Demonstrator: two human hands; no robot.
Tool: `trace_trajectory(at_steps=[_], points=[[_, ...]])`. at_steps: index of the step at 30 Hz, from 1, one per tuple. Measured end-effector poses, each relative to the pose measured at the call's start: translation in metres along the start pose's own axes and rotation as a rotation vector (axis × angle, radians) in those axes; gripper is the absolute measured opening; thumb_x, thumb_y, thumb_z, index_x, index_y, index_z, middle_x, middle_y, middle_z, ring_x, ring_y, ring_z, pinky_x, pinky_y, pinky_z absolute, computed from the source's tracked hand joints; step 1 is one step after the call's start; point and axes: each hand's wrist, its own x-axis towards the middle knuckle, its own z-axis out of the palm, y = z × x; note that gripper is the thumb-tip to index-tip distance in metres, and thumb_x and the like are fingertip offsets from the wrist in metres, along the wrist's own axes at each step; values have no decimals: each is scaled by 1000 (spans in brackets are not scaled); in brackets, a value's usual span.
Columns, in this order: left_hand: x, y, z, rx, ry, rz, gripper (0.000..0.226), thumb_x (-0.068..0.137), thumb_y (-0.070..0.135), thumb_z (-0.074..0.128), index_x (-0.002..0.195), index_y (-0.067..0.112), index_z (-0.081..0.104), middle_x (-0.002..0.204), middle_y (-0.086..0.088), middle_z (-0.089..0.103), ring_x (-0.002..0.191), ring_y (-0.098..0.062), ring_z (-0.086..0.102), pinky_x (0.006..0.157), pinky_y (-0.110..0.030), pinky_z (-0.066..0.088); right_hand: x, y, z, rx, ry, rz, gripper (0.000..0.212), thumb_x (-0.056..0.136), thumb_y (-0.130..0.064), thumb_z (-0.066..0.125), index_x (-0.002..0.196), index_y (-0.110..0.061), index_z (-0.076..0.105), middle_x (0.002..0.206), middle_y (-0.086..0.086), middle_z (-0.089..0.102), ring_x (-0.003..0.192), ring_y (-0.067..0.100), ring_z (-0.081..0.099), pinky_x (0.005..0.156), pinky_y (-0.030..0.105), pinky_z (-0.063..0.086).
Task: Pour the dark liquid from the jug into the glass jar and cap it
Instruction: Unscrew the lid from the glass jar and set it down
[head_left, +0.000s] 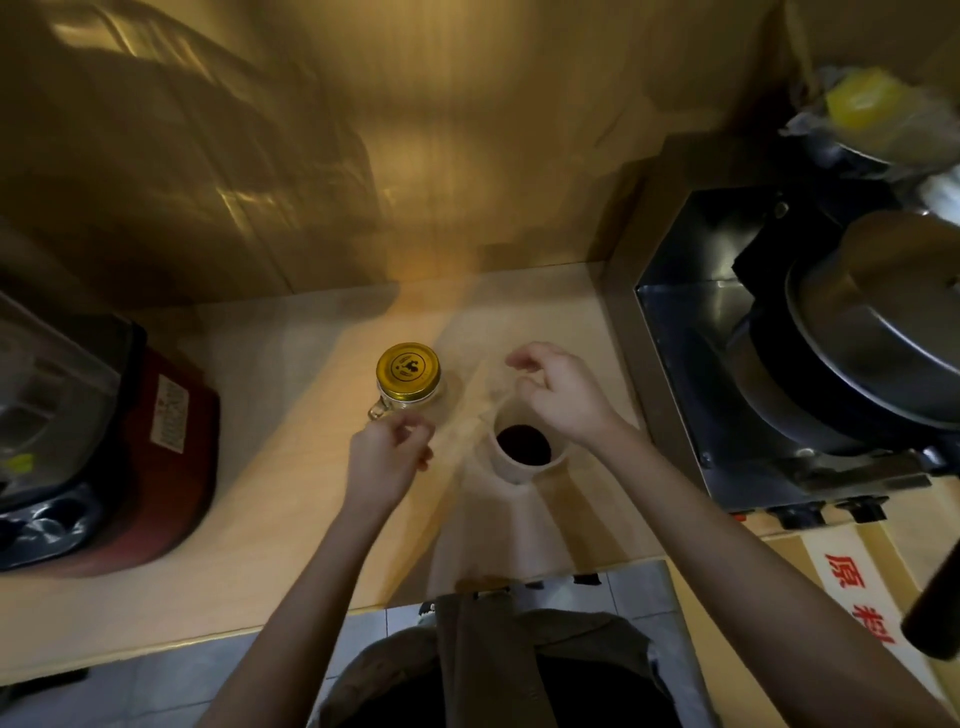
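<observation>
Hands first: our left hand hovers just in front of the glass jar, fingers loosely curled and gripping nothing; our right hand hangs over the far rim of the jug, fingers half open, also empty, though blur makes contact with the rim hard to rule out. Jar stands upright on the counter, long axis vertical, gold lid seated on top, small handle pointing toward our left hand. Jug sits just right of it, upright, mouth facing up, dark liquid visible inside. We judge nothing is poured yet, since the jar looks clear and is capped. Step in hand looks like uncapping: left hand should steady the jar by its body or handle, right hand twists the lid off and parks it nearby, clear of the jug. Stove to the right stays out of the way.
</observation>
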Motion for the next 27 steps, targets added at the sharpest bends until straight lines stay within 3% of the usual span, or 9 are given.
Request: trace_trajectory(at_steps=[2, 5, 8, 11, 16, 21, 27], points=[[6, -5, -10, 69, 88, 34, 18, 82, 19, 62, 97, 9, 63, 67, -4, 64, 60, -10, 60, 64, -27, 45, 10, -17, 9, 15, -49, -52, 38, 90, -10, 56, 128, -10, 52, 120, 8, 59, 106, 20, 56, 92, 31, 45], [15, -16, -17, 134, 190, 49, 52, 73, 25, 73, 117, 7, 53, 98, -12, 62, 88, -25, 59, 75, -33, 45, 26, -36, 28, -63, -143, -123, 53, 87, -15, 61, 137, -14, 42, 125, 9, 55, 109, 23, 54, 93, 35, 46], [27, -26, -17, 158, 114, -33, 82, 65, 35, 78, 132, 7, 39, 132, -17, 49, 116, -30, 51, 93, -39, 45, 42, -45, 47, -227, -203, -186, 64, 85, -24, 66, 140, -15, 37, 134, 10, 48, 124, 27, 44, 99, 36, 42], [39, -31, -15, 186, 40, -61, 91, 65, 35, 78, 138, 8, 31, 143, -16, 40, 129, -30, 41, 104, -39, 37, 52, -52, 61, -341, -232, -193, 79, 79, -38, 72, 143, -15, 31, 137, 10, 43, 126, 27, 40, 99, 38, 41], [54, -38, -7, 133, 6, -92, 88, 63, 32, 80, 136, 9, 35, 138, -14, 48, 125, -29, 45, 98, -34, 38, 63, -61, 72, -443, -214, -177, 88, 76, -48, 71, 144, -13, 27, 133, 10, 41, 124, 27, 39, 95, 37, 42], [58, -40, -2, 24, 64, -84, 82, 59, 27, 83, 129, 10, 44, 126, -12, 60, 112, -30, 58, 90, -36, 46, 71, -62, 72, -465, -204, -182, 76, 74, -50, 70, 133, -10, 42, 124, 9, 45, 116, 25, 44, 90, 37, 46], [63, -42, -11, 40, 32, -51, 80, 56, 35, 84, 126, 16, 49, 122, -8, 64, 109, -24, 59, 77, -20, 39, 80, -64, 64, -477, -260, -226, 78, 66, -47, 76, 131, -14, 46, 121, 5, 47, 114, 21, 45, 87, 34, 47]])
